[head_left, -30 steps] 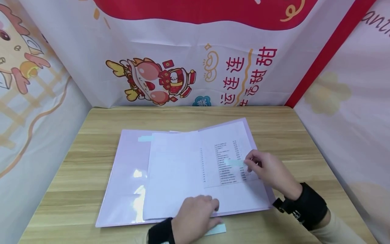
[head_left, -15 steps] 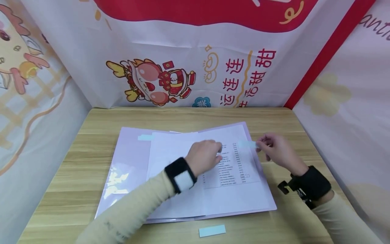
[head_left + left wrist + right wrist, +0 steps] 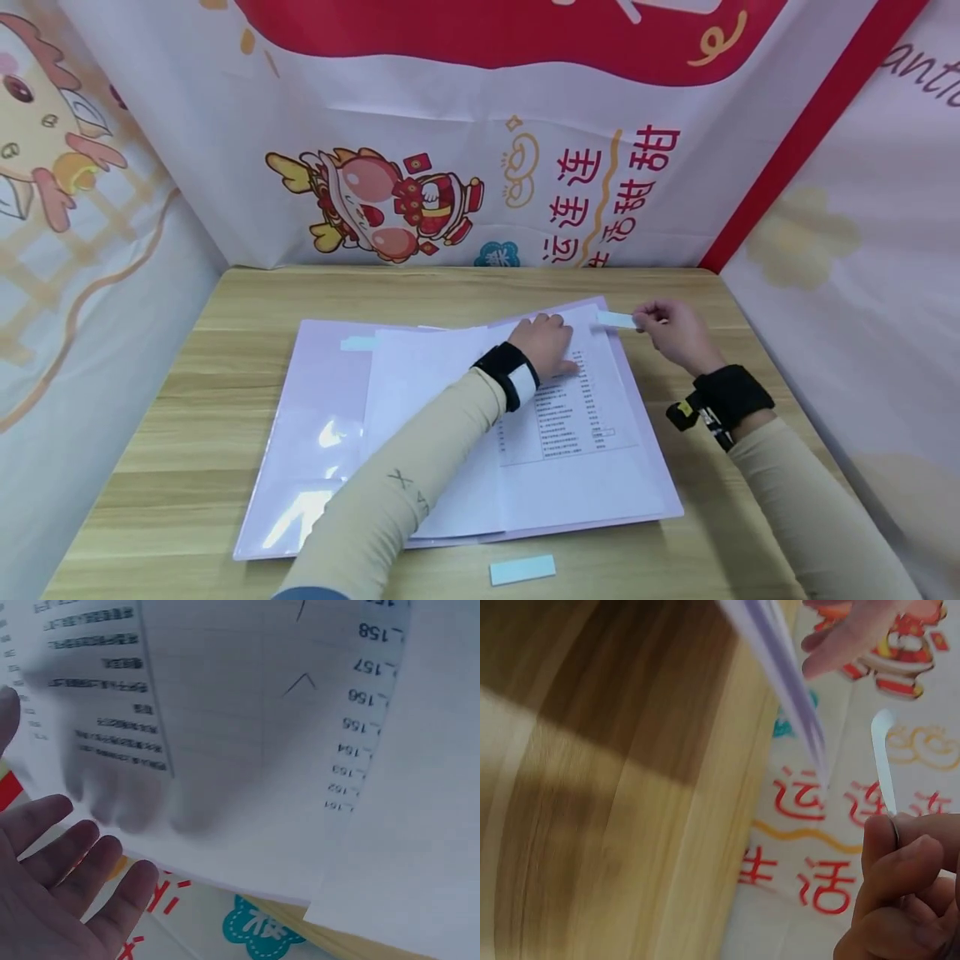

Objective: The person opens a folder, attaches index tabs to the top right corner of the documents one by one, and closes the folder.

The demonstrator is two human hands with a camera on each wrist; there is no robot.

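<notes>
A lilac folder lies open on the table, with white pages inside. Its right page carries a printed list. My left hand is over the upper part of that page, fingers extended; in the left wrist view, the fingers are spread beside the paper. Just right of the page's top corner, my right hand pinches the end of a pale blue sticky note. The note's free end overlaps the corner in the head view. In the right wrist view, the sticky note curls up from thumb and finger.
A pale blue sticky-note pad lies on the table in front of the folder. Another blue note sticks out at the upper left page edge. Printed cloth stands behind the wooden table and at both sides.
My left hand has gone from beside the sticky-note pad up to the top of the right page. My right hand has carried its sticky note from mid-page to the upper right corner.
</notes>
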